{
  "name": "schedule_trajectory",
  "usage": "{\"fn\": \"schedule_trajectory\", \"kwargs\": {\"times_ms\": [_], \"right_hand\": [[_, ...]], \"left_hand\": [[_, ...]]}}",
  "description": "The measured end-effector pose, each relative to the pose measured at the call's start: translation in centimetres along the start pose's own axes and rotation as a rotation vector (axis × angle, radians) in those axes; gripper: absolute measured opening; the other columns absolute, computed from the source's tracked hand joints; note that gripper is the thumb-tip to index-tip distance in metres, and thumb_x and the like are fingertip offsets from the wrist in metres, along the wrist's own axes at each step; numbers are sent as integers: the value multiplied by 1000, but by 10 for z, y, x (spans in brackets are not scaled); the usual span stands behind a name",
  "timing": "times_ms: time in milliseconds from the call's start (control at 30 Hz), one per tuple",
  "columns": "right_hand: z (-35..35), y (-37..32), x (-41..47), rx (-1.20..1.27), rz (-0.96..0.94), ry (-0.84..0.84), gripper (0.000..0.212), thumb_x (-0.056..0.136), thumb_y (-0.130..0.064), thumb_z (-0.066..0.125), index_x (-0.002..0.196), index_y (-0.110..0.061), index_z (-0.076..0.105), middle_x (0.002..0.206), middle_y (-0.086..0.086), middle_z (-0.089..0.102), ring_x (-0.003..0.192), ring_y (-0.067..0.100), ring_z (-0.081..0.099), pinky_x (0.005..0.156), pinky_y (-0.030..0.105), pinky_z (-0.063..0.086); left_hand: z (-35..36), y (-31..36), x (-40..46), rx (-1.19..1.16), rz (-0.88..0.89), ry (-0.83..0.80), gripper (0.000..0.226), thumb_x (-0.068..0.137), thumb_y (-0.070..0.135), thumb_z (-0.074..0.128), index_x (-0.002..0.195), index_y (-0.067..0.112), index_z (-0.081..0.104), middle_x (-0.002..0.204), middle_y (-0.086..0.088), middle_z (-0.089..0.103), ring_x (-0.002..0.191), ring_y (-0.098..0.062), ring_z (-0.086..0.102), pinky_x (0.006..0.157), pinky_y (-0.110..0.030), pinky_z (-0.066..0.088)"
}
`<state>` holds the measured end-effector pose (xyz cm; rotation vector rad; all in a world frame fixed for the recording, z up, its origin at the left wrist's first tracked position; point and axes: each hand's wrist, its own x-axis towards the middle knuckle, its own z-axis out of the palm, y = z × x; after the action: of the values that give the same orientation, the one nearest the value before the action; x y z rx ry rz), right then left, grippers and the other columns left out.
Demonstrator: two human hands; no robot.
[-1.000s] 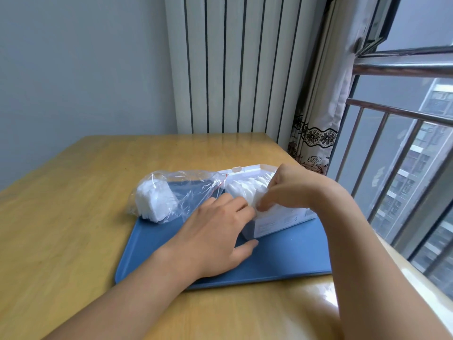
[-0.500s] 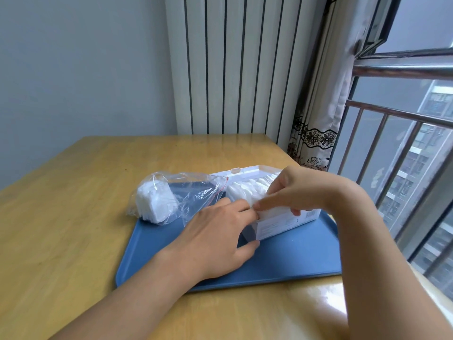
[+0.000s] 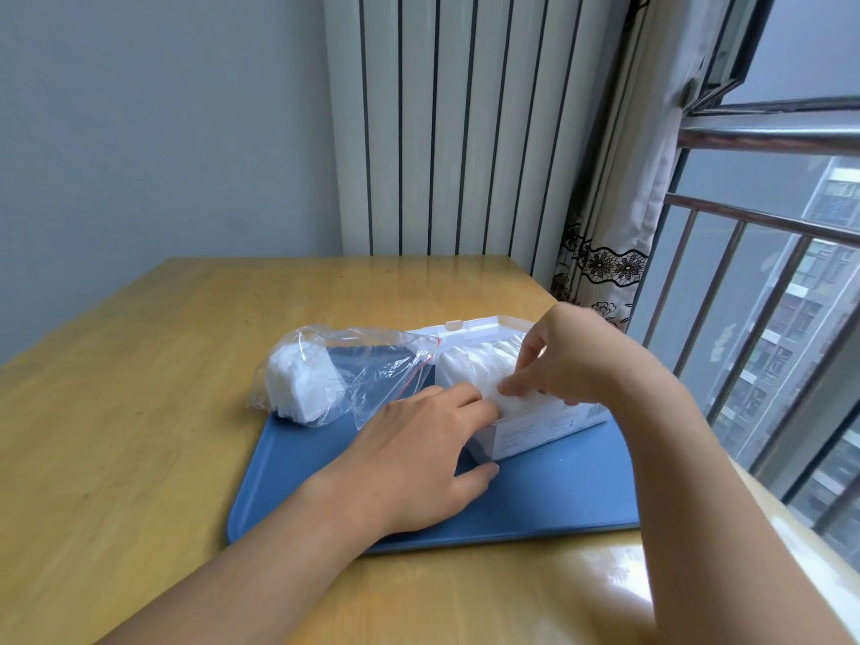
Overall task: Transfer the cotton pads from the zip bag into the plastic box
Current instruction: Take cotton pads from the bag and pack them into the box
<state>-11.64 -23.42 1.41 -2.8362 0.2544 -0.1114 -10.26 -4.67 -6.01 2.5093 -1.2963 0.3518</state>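
Your right hand [image 3: 572, 360] has its fingers [image 3: 514, 386] curled down onto the near end of the row of cotton pads [image 3: 479, 365] in the plastic box [image 3: 544, 423]; thumb and index seem to pinch the front pads, though the contact itself is partly hidden by the hand. Your left hand [image 3: 419, 458] lies palm down with fingers nearly straight and together, their tips against the box's near left corner and the front pad, thumb spread apart below on the tray side. It presses; it does not grip.

The box stands on the right half of the blue tray [image 3: 535, 505], its hinged lid [image 3: 465, 328] open and tipped back on the far side. The pads in it stand on edge in a packed row.

The clear zip bag [image 3: 367, 365] lies just left of the box, its mouth with the red zip line toward the box. A clump of remaining pads [image 3: 300, 384] sits in the bag's closed left end, which overhangs the tray's far left corner onto the wooden surface [image 3: 139, 412].

Behind the surface: white radiator [image 3: 465, 123], patterned curtain [image 3: 605, 263], window railing [image 3: 768, 225] on the right.
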Motion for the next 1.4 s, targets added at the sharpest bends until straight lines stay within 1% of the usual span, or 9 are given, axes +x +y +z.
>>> {"fn": "schedule_trajectory", "kwargs": {"times_ms": [167, 567, 667, 833, 967, 1067, 1133, 1233, 1400], "right_hand": [[-11, -5, -9, 470, -231, -80, 41, 99, -43, 57, 83, -13, 80, 78, -5, 78, 35, 15, 47, 37, 19, 33], [5, -37, -22, 63, 160, -379, 100, 75, -93, 12, 115, -22, 68, 138, -8, 54, 53, 23, 72, 60, 32, 31], [4, -33, -21, 125, 116, -393, 102, 73, -94, 9, 103, -20, 73, 121, -12, 64, 52, 23, 71, 66, 35, 36], [0, -30, -20, 350, -217, -190, 38, 101, -42, 50, 85, -17, 73, 70, -12, 73, 39, 16, 50, 46, 24, 38], [11, -42, -16, 360, -437, 148, 24, 82, -6, 62, 82, -22, 80, 59, -19, 66, 48, -1, 52, 49, 8, 35], [38, -53, -11, 106, -519, 178, 26, 79, -11, 65, 91, -28, 81, 83, -15, 74, 73, -5, 57, 67, 13, 43], [54, -57, -6, -7, -535, 151, 27, 84, -17, 64, 103, -30, 79, 100, -9, 74, 97, 8, 57, 81, 31, 51], [64, -65, -7, -52, -612, 169, 29, 91, -12, 56, 107, -27, 76, 107, -3, 72, 105, 19, 52, 84, 38, 51], [65, -70, -10, 33, -608, 190, 23, 90, -4, 50, 87, -12, 71, 92, 7, 69, 91, 27, 58, 76, 41, 52]], "left_hand": [[0, -2, 0, -23, 1, 10, 51, 93, 52, 54, 141, 40, 46, 129, 19, 51, 117, -10, 51, 93, -31, 48], [-9, -5, 2, -90, -41, 150, 23, 90, 49, 58, 103, 32, 67, 109, 14, 64, 97, -13, 60, 83, -33, 50], [-8, -7, 1, -150, -1, 147, 22, 89, 45, 58, 105, 33, 68, 108, 16, 65, 86, -10, 61, 78, -33, 53], [-30, -12, -6, -432, 61, 584, 9, 82, 10, 65, 83, 15, 73, 79, 8, 69, 57, -14, 59, 51, -25, 45], [-53, -65, -7, -325, -353, 1028, 14, 83, 20, 62, 93, 16, 71, 83, 7, 69, 75, -16, 65, 66, -31, 52], [-50, -121, -13, -160, -822, 765, 41, 87, 39, 58, 112, 9, 68, 115, -14, 67, 110, -36, 59, 96, -39, 44], [-39, -140, -17, -262, -1003, 538, 47, 91, 47, 56, 95, 3, 72, 104, -20, 71, 99, -37, 63, 88, -41, 49], [-28, -144, -18, -515, -949, 495, 53, 85, 51, 59, 71, 0, 68, 66, -9, 63, 64, -27, 55, 66, -38, 50], [-24, -128, -9, -741, -696, 390, 50, 72, 51, 62, 67, 2, 67, 61, 4, 55, 61, -13, 45, 65, -30, 36]]}}
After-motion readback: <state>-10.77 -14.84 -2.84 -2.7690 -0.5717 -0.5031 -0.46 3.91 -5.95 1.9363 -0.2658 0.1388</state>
